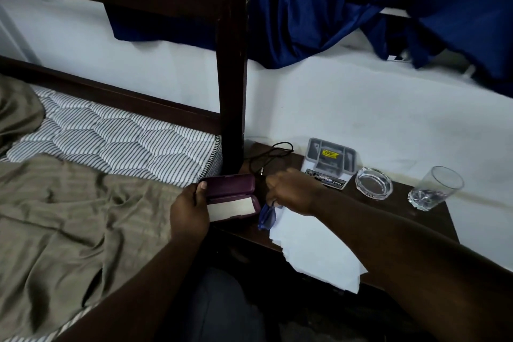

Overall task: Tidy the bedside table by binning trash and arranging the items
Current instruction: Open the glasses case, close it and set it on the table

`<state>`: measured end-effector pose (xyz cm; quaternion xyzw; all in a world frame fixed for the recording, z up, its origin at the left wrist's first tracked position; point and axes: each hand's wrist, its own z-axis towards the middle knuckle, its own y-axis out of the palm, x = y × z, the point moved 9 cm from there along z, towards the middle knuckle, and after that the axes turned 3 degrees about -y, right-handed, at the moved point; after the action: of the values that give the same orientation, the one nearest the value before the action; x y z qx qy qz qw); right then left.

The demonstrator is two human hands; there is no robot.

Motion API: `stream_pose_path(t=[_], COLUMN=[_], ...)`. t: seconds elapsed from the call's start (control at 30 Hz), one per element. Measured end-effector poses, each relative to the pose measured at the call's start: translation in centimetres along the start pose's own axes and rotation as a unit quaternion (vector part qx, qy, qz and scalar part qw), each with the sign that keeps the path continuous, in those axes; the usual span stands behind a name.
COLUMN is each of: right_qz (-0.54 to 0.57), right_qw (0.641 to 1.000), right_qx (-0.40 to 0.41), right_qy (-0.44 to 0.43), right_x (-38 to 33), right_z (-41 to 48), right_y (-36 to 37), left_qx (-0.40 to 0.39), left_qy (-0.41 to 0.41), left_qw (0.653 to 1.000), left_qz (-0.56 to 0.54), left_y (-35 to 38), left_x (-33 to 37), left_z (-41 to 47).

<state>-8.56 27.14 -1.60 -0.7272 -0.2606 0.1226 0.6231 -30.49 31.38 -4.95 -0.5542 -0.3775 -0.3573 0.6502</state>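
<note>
Head view, bedpost [231, 91], ashtray [374, 183] (beside glass [434, 189])

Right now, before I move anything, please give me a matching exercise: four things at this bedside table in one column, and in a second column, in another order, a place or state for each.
1. purple case
2. glass ashtray
3. drinking glass
4. white paper sheets

A. at the right end of the table
B. held open by the left hand
C. overhanging the table's front edge
D. between the grey tray and the drinking glass

Pairs: 1-B, 2-D, 3-A, 4-C
</note>
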Motion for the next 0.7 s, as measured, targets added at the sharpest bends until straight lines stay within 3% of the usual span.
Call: stream_pose_path(t=[0.27,0.37,0.43,0.5,0.7], right_qz=[0.065,0.112,0.183,0.186,0.231], right_qw=[0.995,0.989,0.974,0.969,0.952], right_qx=[0.061,0.064,0.086,0.098,0.1], right_qy=[0.035,0.073,0.104,0.128,0.174], right_x=[2.1,3.2,4.3,5.2,6.2], right_z=[-4.3,-6.3,-8.2,-10.2,-15.5], right_y=[-5.9,-7.6,-9.0,-10.7,-14.9], left_qx=[0.042,0.004,-0.024,-0.072,-0.215], left_qy=[0.016,0.007,0.028,0.053,0.034], left_qw=[0.997,0.994,0.991,0.983,0.932], left_qz=[-0.065,-0.107,-0.128,-0.163,-0.289], left_y=[-1.0,0.3,1.5,2.9,6.9], left_x=[2.7,4.1,6.1,9.1,16.4], left_z=[-0.2,-0.8,-1.5,-2.6,-5.7])
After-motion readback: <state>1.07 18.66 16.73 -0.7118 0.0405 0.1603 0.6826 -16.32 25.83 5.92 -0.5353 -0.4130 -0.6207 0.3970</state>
